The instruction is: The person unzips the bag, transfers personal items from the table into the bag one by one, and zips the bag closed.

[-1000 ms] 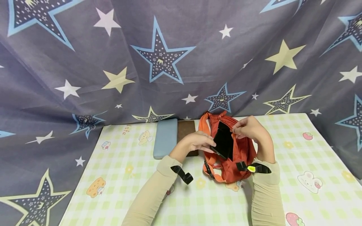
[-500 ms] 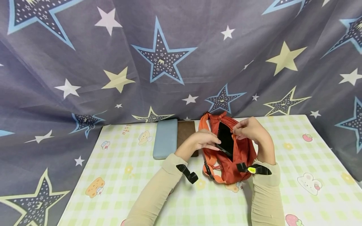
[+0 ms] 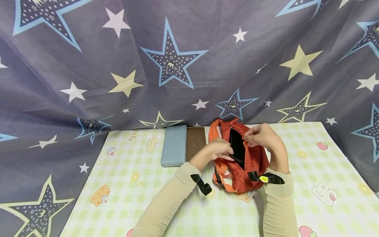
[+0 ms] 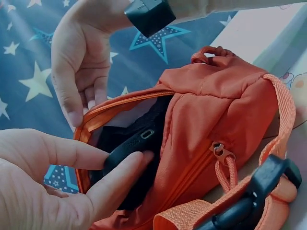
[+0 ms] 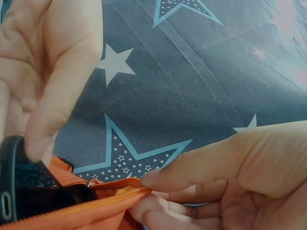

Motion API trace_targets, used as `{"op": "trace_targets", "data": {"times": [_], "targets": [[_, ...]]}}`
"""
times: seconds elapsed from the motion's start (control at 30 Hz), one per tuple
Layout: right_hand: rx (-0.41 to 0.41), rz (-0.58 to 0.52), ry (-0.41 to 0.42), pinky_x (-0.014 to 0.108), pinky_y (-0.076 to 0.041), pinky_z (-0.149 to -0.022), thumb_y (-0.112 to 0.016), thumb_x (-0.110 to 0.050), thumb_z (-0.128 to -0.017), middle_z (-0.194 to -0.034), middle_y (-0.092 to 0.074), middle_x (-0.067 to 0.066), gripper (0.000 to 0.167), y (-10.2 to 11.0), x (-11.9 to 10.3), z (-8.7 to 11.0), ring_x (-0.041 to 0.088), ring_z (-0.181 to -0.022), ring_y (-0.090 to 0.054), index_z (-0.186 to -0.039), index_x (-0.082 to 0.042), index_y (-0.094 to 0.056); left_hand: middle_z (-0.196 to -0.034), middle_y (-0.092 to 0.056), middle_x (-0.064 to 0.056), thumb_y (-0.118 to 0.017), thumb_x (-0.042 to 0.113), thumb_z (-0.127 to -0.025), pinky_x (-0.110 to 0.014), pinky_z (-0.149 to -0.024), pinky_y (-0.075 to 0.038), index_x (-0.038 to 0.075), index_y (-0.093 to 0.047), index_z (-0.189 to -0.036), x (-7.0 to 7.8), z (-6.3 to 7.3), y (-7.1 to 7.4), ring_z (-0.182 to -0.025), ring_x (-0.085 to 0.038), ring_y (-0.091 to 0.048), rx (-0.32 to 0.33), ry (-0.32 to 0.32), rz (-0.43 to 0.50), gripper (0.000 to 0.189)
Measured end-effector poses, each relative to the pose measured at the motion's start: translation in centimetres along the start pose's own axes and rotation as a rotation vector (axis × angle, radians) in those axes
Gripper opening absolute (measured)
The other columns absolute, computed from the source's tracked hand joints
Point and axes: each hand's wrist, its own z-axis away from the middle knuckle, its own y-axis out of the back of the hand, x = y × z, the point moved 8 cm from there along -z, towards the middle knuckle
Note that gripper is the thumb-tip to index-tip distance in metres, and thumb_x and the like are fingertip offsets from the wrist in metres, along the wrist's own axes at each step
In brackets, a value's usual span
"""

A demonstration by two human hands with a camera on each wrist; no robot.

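Note:
A red waist bag with orange straps lies on the table, its zipped mouth spread apart. My left hand pinches a black phone between thumb and fingers at the end with the charging port. Most of the phone is inside the bag, and its far end is hidden. At the right side of the opening, my right hand pinches the orange zipper edge and holds it outward. Left of the bag, a light blue zip wallet lies beside a brown flat item, partly behind my left arm.
The table has a green-and-white checked cover with cartoon prints. A grey star-patterned curtain hangs along the table's back edge. A black buckle on an orange strap lies at the bag's front left.
My left hand has moved right and pushed the phone deeper into the bag, so less of it shows. My right hand keeps its hold on the opening's edge.

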Motion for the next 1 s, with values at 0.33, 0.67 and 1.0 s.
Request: {"op": "trace_targets", "data": {"times": [0.33,0.67,1.0], "targets": [[0.002,-0.004,0.008,0.034,-0.064,-0.069,-0.066,0.001,-0.092,-0.092,-0.077,0.021,0.023,-0.2,0.0,0.1,0.01,-0.067,-0.071,-0.106,0.019,-0.069,-0.131,-0.059,-0.028,-0.068,-0.012,-0.089,-0.038,-0.09,-0.061,-0.013,-0.046,-0.141,0.0,-0.3,0.2,-0.111,-0.041,-0.069,0.01,0.066,-0.103,0.057],[0.003,0.004,0.005,0.033,-0.064,-0.068,-0.066,0.001,-0.092,-0.089,-0.077,0.018,0.022,-0.2,-0.1,0.1,0.01,-0.067,-0.071,-0.105,0.018,-0.07,-0.083,-0.074,-0.016,-0.072,-0.006,-0.088,-0.022,-0.057,-0.06,-0.009,-0.071,-0.091,0.3,-1.2,1.0,-0.057,-0.016,-0.067,0.008,0.135,-0.185,0.004],[0.012,0.017,-0.006,0.033,-0.064,-0.068,-0.067,0.0,-0.091,-0.087,-0.077,0.017,0.022,-0.3,-0.1,0.1,0.009,-0.065,-0.07,-0.105,0.018,-0.069,-0.066,-0.065,-0.012,-0.071,-0.006,-0.089,-0.021,-0.052,-0.057,-0.007,-0.066,-0.086,-0.5,-1.8,1.0,-0.051,-0.015,-0.066,0.029,0.156,-0.2,0.006]]}}
